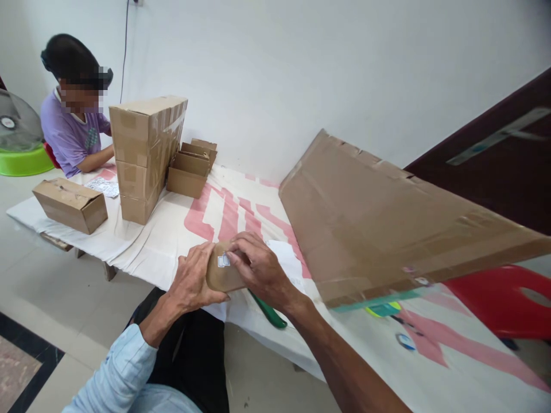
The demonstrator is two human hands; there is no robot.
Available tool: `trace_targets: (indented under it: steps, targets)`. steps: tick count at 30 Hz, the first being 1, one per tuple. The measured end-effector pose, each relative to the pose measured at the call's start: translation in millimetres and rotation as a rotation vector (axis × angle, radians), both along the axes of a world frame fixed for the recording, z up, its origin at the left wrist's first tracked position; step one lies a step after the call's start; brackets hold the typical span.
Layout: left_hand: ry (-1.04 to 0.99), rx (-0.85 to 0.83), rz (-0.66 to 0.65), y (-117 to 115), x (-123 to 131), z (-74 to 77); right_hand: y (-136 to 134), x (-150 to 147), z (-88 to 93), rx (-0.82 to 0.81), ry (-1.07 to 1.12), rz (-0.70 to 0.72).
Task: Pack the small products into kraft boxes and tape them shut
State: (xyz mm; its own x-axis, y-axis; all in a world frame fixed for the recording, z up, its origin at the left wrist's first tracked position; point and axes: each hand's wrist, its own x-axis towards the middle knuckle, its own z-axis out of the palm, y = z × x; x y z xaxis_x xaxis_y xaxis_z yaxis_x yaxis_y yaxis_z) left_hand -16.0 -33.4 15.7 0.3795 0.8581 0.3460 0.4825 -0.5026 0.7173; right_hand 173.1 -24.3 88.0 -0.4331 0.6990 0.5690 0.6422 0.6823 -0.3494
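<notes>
My left hand (193, 278) is wrapped round the left side of a brown object with rounded corners (224, 278), held above the table's front edge. Small white stickers with dark outlines (223, 261) show on its upper face; what kind of thing it is I cannot tell. My right hand (256, 261) is closed at its right side, thumb and fingertips pinched together beside the stickers. Whatever those fingertips hold is hidden. Below the right wrist lies a dark green curved handle (272, 314). White paper (287, 257) lies behind the right hand.
Tall stacked cardboard boxes (133, 149), a closed long box (71, 203) and open small boxes (189, 172) stand left. A large cardboard sheet (387, 218) leans at right. A tape roll (405, 342) lies near a red chair (508, 298). Another person (77, 132) sits far left.
</notes>
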Motion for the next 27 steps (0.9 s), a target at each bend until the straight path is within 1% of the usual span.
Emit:
trace_targets:
  steps: [2,5,9,12,14,17,19,21,24,27]
  targets:
    - [-0.003,0.004,-0.006,0.3,-0.6,0.1,-2.9,1.7,5.1,-0.087,0.091,-0.011]
    - [-0.002,0.006,-0.009,1.5,-1.9,-0.2,-6.8,3.3,12.5,-0.192,0.172,-0.020]
    - [-0.042,0.052,-0.016,6.6,-10.0,-3.9,-9.8,10.4,19.1,-0.279,0.264,-0.040]
    - [-0.106,0.054,-0.031,13.4,-26.1,-9.4,-4.6,32.6,18.3,-0.254,0.305,-0.101]
    - [-0.146,0.001,-0.022,19.9,-41.0,-14.3,3.5,61.7,13.0,-0.221,0.315,-0.182]
    - [-0.170,-0.113,0.029,33.3,-64.6,-23.2,16.1,125.3,-5.2,-0.222,0.328,-0.381]
    - [-0.174,-0.170,0.036,42.8,-78.2,-30.1,20.3,171.1,-24.6,-0.243,0.345,-0.534]
    - [-0.181,-0.210,0.029,50.4,-89.3,-36.9,21.6,210.0,-47.8,-0.262,0.360,-0.643]
    - [-0.183,-0.261,0.017,57.8,-101.8,-44.2,22.9,249.3,-84.4,-0.284,0.376,-0.724]
    - [-0.150,-0.306,0.047,63.3,-110.5,-46.3,26.4,273.5,-117.8,-0.311,0.390,-0.780]
